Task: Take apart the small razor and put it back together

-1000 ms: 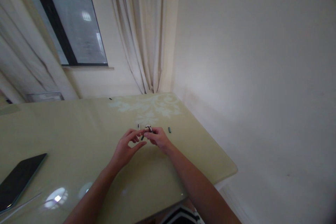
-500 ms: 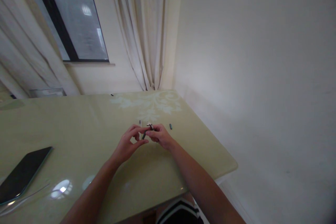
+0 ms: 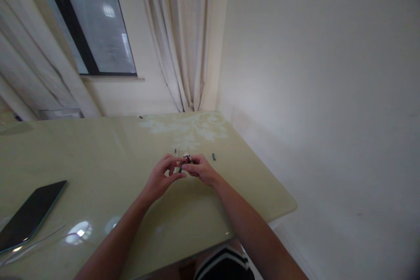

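Over the table [image 3: 256,175], both hands meet at a small dark-and-white item [image 3: 188,157] with a dark strip [image 3: 180,167] pointing down toward me. Too small to name, it is partly hidden by fingers. My right hand [image 3: 202,169] pinches it between thumb and fingers. My left hand [image 3: 163,176] is curved round its left side, index finger reaching over the top and thumb below, at the strip. Just behind my left fingers lies a thin small piece with a dark tip [image 3: 176,151]. A short dark piece [image 3: 214,156] lies to the right of my right hand.
A dark tablet-like slab [image 3: 33,214] lies at the left, with a pale cable [image 3: 39,241] beside it. A tiny dark bit [image 3: 141,117] rests near the far edge. Curtains [image 3: 183,52] hang behind, and a wall [image 3: 321,96] runs along the right.
The hands have barely moved and keep hold of the item. The dark strip stands slightly more upright. The whole view has shifted a little.
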A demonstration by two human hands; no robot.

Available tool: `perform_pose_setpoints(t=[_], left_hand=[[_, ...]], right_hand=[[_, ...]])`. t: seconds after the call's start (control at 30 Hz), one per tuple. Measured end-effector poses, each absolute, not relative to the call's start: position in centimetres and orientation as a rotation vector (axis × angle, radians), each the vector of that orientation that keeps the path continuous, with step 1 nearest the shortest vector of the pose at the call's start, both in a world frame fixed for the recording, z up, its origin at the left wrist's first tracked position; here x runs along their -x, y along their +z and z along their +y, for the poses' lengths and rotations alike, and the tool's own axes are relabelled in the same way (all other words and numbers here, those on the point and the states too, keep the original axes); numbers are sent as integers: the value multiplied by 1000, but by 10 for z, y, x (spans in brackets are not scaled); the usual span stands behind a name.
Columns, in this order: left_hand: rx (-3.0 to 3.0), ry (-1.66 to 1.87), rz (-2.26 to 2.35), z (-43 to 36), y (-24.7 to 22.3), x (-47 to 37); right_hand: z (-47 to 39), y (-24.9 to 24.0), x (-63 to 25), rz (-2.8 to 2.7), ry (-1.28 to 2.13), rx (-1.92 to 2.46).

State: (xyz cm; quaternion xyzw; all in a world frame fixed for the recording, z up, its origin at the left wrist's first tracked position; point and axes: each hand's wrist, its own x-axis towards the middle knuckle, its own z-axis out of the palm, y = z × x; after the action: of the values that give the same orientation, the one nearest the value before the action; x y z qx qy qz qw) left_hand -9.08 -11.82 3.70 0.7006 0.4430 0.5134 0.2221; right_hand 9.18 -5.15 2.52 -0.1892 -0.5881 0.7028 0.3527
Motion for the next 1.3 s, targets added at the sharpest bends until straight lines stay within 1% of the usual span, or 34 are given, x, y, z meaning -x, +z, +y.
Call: perform_pose_setpoints(t=[0.13,0.33,0.43,0.5,0.6,0.83,1.03,1.13,1.3], left_hand=[[-1851,1437,1244,-117,37,91],[-1561,1314,1430,-116,40,93],[-1478,1224,1424,-118,44,91],[-1444,1192,1385,-120,47,88],[-1394,1202,1328,-121,49,84],[-1281,1251,1271,-118,39,85],[-1276,1275,1240,-118,39,86],[-1375,1389,1292,-116,38,89],[-1735,1591,1389,-114,34,92]], right_hand=[[-52,26,-90,-1563,1684,548],[-51,27,-90,-1709,1100,694],[-53,25,-90,-1845,769,671],[-55,23,-89,-1908,628,616],[-55,20,-88,-1939,527,581],[-54,18,-90,-1972,491,557],[-56,21,-90,-1986,533,526],[-57,24,-89,-1866,702,575],[-53,24,-85,-1738,1158,692]])
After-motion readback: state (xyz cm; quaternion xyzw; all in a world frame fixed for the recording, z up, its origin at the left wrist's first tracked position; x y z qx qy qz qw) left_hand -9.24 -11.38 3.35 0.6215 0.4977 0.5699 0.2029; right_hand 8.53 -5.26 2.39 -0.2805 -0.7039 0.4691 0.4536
